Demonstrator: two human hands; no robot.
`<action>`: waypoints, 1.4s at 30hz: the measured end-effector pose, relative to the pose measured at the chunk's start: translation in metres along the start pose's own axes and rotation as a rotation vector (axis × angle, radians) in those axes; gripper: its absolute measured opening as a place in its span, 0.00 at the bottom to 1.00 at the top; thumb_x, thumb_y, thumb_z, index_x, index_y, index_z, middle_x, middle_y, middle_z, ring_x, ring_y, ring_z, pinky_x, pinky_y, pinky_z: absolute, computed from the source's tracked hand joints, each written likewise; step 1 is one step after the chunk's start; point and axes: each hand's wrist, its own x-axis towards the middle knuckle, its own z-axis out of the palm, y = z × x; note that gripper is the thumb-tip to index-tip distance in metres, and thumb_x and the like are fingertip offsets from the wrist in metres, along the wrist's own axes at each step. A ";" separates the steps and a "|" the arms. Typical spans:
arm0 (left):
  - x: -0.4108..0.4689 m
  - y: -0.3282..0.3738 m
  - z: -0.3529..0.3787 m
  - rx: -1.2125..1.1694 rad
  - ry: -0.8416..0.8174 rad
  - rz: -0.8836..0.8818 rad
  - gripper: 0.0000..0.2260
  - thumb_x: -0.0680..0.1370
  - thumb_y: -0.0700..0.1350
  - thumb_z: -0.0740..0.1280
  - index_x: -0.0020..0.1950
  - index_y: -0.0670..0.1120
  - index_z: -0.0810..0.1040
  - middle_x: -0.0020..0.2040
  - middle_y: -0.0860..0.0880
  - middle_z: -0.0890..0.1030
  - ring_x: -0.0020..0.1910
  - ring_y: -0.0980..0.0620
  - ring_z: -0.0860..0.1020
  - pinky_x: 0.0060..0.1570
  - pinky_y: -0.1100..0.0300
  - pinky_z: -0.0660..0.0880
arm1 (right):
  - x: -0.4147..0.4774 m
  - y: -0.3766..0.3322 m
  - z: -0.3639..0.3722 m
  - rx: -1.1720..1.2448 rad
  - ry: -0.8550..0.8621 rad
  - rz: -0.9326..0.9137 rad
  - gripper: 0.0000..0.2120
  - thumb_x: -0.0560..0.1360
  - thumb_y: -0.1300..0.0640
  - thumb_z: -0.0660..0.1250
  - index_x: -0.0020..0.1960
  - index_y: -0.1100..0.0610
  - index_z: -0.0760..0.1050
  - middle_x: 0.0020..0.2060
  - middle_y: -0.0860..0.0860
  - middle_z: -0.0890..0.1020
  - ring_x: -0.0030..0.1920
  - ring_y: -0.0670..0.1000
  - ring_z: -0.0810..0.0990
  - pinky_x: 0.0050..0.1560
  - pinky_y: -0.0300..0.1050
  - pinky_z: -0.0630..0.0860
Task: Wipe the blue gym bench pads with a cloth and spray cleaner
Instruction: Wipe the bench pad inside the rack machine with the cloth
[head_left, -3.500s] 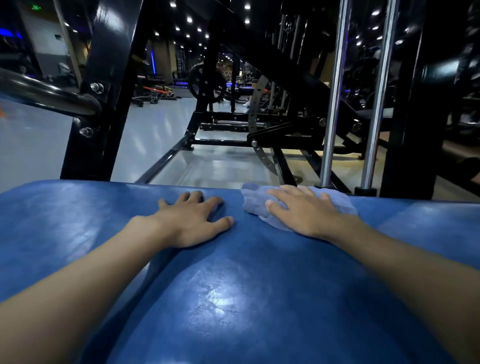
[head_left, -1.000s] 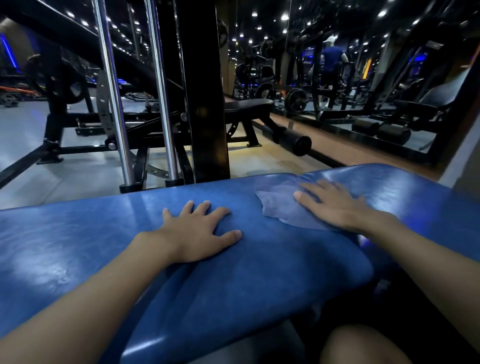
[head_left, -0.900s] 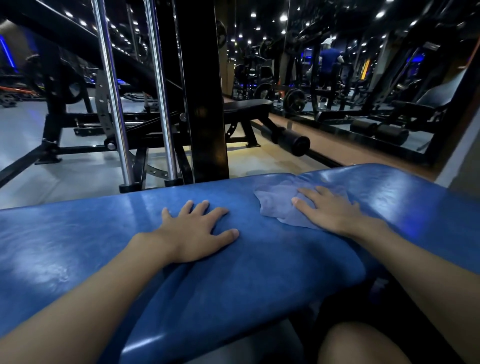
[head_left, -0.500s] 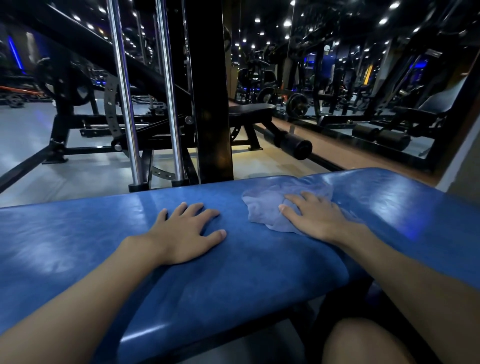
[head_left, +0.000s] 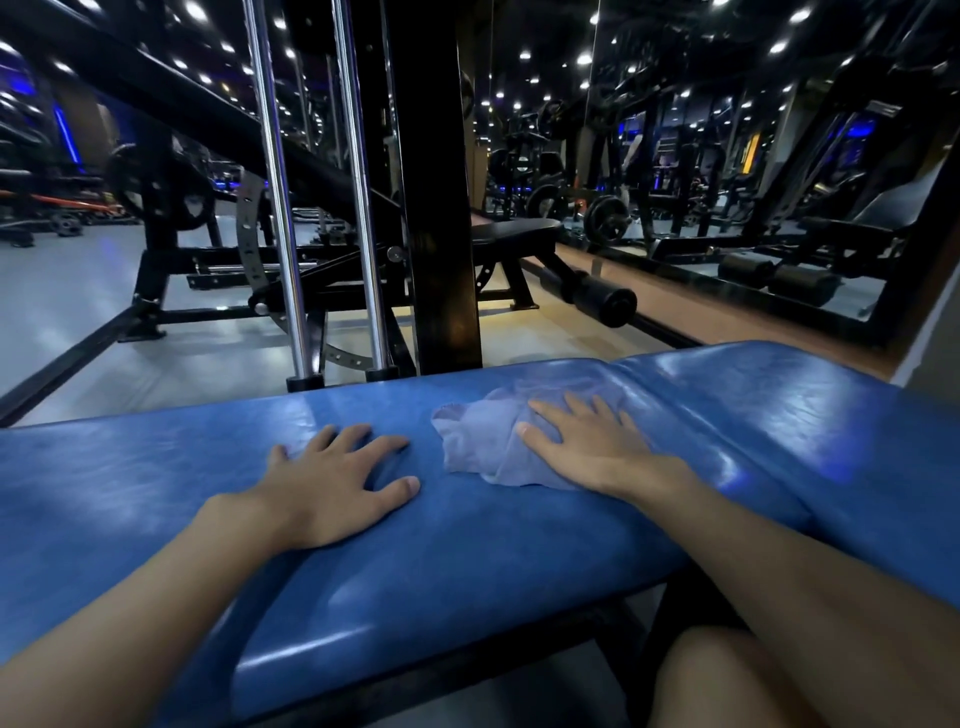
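A long blue bench pad (head_left: 156, 499) runs across the view, and a second blue pad (head_left: 810, 415) joins it at a seam on the right. A pale grey-blue cloth (head_left: 478, 441) lies crumpled on the long pad near that seam. My right hand (head_left: 587, 447) presses flat on the cloth with straight fingers. My left hand (head_left: 332, 483) rests flat on the bare pad to the left of the cloth, fingers spread. No spray bottle is in view.
A black upright post (head_left: 441, 208) and two chrome guide rods (head_left: 275, 197) stand just beyond the pad's far edge. A black bench (head_left: 514, 234) with roller pads sits behind. Grey floor lies at the left. My knee (head_left: 727, 680) is below the pads.
My right hand has slid the cloth leftwards along the pad, towards my left hand. The view has tilted slightly; my left hand stays planted.
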 end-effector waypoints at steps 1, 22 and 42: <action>-0.001 -0.001 0.000 -0.003 -0.002 0.004 0.28 0.77 0.72 0.47 0.77 0.67 0.53 0.80 0.56 0.54 0.79 0.52 0.51 0.73 0.37 0.52 | 0.000 -0.004 0.003 0.000 0.004 -0.011 0.31 0.77 0.30 0.43 0.78 0.36 0.50 0.80 0.50 0.50 0.79 0.58 0.44 0.76 0.60 0.43; -0.067 -0.089 0.001 -0.054 0.036 -0.136 0.33 0.74 0.72 0.50 0.78 0.64 0.55 0.81 0.57 0.55 0.79 0.52 0.53 0.74 0.41 0.52 | -0.020 -0.145 0.032 0.020 0.005 -0.232 0.27 0.78 0.34 0.46 0.75 0.37 0.55 0.79 0.55 0.52 0.78 0.62 0.46 0.75 0.62 0.46; -0.005 0.008 0.011 0.006 0.185 -0.096 0.28 0.76 0.73 0.46 0.74 0.67 0.61 0.78 0.51 0.62 0.77 0.40 0.57 0.72 0.35 0.51 | -0.014 -0.080 0.023 0.086 0.043 -0.109 0.22 0.83 0.45 0.44 0.74 0.45 0.63 0.78 0.48 0.58 0.79 0.51 0.52 0.75 0.63 0.45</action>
